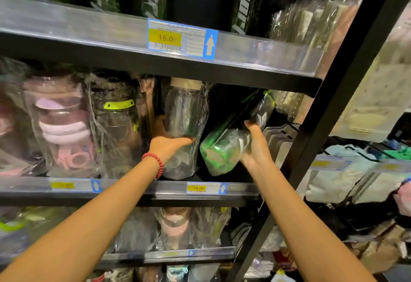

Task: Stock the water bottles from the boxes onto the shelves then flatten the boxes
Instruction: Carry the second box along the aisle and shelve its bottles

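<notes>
Black shelving [178, 68] fills the frame, top and bottom tiers cut off. Middle shelf, left of centre: wrapped bottles [66, 126], blurred, labels unreadable. Centre: left hand [165, 139] grasps an upright clear bottle [184, 112] in plastic wrap, fingers hidden behind it. Just right, apart from it: right hand [255, 146] holds a tilted green bottle [224, 146], its top lost in shadow. Red bead bracelet [155, 162] on left wrist. Price tag [181, 38] upper centre reads 16.00.

Green-tinted bottle [224, 146], red bead bracelet [155, 162], yellow price tag [165, 38]
</notes>
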The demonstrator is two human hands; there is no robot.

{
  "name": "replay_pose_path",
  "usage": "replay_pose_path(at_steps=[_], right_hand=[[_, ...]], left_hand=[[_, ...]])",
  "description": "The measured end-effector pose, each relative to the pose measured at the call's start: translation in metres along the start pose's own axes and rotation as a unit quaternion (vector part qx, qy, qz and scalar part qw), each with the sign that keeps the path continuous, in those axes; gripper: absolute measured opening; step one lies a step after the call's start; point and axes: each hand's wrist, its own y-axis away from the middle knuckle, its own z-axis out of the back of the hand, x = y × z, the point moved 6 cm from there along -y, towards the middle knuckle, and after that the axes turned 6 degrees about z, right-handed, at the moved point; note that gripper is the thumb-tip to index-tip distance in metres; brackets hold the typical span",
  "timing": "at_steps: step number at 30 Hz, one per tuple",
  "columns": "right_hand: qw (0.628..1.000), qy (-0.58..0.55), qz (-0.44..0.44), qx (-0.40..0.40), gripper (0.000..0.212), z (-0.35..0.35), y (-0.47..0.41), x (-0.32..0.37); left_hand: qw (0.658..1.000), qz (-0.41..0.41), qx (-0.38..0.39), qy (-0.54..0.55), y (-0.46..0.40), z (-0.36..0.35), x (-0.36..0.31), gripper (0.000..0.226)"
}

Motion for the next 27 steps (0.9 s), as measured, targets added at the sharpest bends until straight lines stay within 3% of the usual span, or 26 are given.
replay_pose_path(at_steps=[4, 7, 11, 16, 19, 22, 25, 27], right_hand=[[0.993, 0.096, 0.058, -0.031, 0.068, 0.007, -0.004, -0.015], [0.982, 0.16, 0.091, -0.043, 0.089, 0.015, 0.0, -0.022], [0.956, 0.243, 0.16, -0.032, 0.095, 0.015, 0.004, -0.018], [0.892, 0.361, 0.272, 0.001, 0.098, 0.003, 0.013, -0.011], [0.872, 0.402, 0.279, 0.03, 0.093, -0.002, 0.015, -0.018], [0.866, 0.417, 0.274, 0.039, 0.097, 0.001, 0.017, -0.021], [0.841, 0.474, 0.257, 0.051, 0.098, 0.005, 0.017, -0.023], [0.815, 0.527, 0.233, 0.064, 0.1, 0.008, 0.018, -0.026]], left_hand=[[1.0, 0.023, -0.006, 0.018, -0.004, -0.002, 0.01, 0.105], [0.999, -0.021, -0.035, 0.013, -0.006, 0.001, 0.006, 0.095], [0.999, -0.025, -0.036, -0.005, -0.007, -0.002, 0.011, 0.096], [0.999, -0.008, 0.007, -0.049, -0.005, -0.006, 0.015, 0.094], [0.997, 0.007, 0.014, -0.075, -0.004, -0.001, 0.019, 0.09], [0.989, 0.032, 0.042, -0.138, -0.002, 0.0, 0.023, 0.039], [0.975, 0.022, 0.074, -0.21, 0.0, -0.002, 0.031, 0.061], [0.966, 0.011, 0.071, -0.248, 0.0, 0.0, 0.036, 0.056]])
